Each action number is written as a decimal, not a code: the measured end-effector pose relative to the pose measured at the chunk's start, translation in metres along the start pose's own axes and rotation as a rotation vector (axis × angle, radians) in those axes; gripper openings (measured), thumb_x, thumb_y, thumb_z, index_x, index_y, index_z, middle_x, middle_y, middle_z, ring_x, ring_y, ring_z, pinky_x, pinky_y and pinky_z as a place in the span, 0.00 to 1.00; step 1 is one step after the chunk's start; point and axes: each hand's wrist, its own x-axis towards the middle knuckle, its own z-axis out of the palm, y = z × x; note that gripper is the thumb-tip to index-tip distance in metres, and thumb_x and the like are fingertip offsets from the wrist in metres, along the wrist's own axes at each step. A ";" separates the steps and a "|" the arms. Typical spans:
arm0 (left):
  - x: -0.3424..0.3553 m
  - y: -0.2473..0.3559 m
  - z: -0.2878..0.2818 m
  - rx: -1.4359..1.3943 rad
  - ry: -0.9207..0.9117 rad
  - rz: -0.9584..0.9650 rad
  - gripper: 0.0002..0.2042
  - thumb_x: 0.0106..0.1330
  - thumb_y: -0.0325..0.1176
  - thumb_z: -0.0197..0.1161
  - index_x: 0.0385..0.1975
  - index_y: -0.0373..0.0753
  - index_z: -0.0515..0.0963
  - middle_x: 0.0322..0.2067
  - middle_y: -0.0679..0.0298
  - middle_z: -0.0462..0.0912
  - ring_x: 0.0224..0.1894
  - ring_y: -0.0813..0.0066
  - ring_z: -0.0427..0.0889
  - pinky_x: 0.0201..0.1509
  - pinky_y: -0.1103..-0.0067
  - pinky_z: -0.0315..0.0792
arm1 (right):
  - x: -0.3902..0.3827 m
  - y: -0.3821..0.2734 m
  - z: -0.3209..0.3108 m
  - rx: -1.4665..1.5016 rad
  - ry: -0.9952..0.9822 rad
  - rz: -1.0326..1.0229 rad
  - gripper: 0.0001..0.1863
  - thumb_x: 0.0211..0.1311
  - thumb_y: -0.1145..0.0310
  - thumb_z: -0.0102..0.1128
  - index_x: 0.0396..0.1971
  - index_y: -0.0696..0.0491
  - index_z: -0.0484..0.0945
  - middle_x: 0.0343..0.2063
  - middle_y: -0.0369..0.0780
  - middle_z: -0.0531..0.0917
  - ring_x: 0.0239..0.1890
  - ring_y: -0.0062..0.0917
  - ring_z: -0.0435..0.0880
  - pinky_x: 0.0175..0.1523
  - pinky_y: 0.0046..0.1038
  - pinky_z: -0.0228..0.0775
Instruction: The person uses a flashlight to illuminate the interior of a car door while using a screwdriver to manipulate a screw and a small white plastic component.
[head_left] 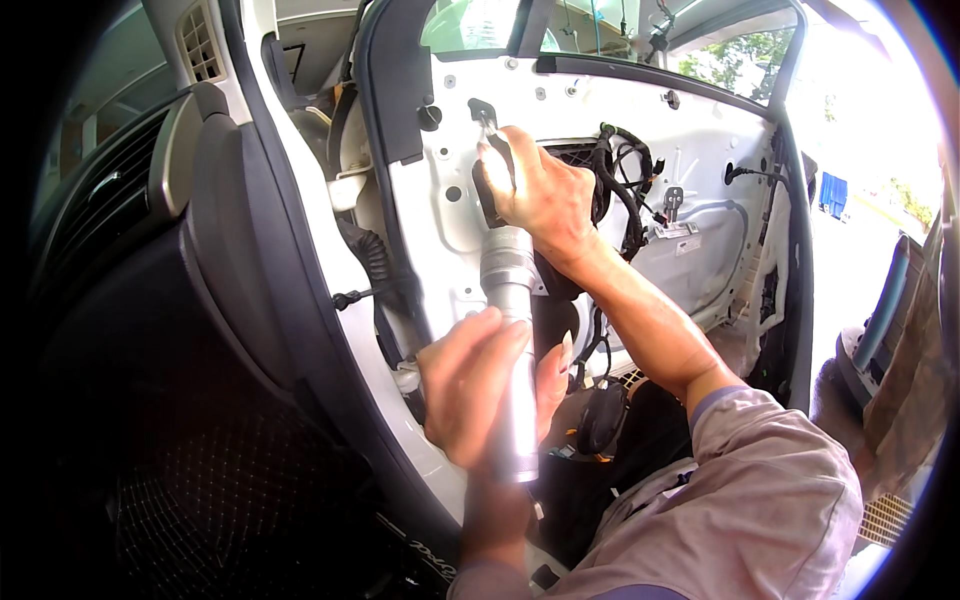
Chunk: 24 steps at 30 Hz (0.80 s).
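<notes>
My left hand (465, 385) is wrapped round a silver flashlight (510, 275), which stands nearly upright in the view with its wide ringed end toward the door. Beyond it, my right hand (545, 195) is closed close to the inner face of a white car door (435, 205) stripped of its trim. Dark and shiny metal parts show beside the right fingers, near a small dark fitting (482, 108) on the door. What those fingers grip is partly hidden and I cannot make out its kind.
A black wiring harness (625, 190) hangs in loops from the door right of my right hand. The door frame (385, 420) and dashboard side (240, 230) lie on the left. A corrugated cable boot (368, 250) spans the hinge gap. Window glass (475, 25) is above.
</notes>
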 end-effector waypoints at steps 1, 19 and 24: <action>0.000 0.000 0.000 0.004 -0.001 -0.005 0.17 0.54 0.26 0.77 0.43 0.33 0.82 0.44 0.51 0.82 0.43 0.62 0.84 0.46 0.70 0.79 | 0.000 0.001 0.001 -0.022 0.025 -0.035 0.15 0.56 0.61 0.69 0.43 0.48 0.81 0.22 0.35 0.81 0.21 0.28 0.83 0.24 0.28 0.73; 0.000 -0.003 0.000 0.005 0.032 0.013 0.16 0.52 0.24 0.77 0.42 0.32 0.83 0.44 0.51 0.83 0.43 0.62 0.84 0.46 0.71 0.79 | 0.002 -0.005 -0.003 -0.046 0.039 -0.053 0.13 0.57 0.63 0.68 0.42 0.48 0.81 0.22 0.36 0.82 0.21 0.29 0.84 0.23 0.28 0.73; -0.002 -0.003 0.003 -0.010 0.033 0.003 0.17 0.53 0.24 0.77 0.42 0.33 0.83 0.44 0.51 0.82 0.42 0.62 0.84 0.46 0.71 0.79 | 0.000 0.004 0.002 -0.040 0.065 -0.120 0.14 0.56 0.61 0.69 0.42 0.48 0.81 0.22 0.36 0.82 0.20 0.28 0.83 0.22 0.28 0.72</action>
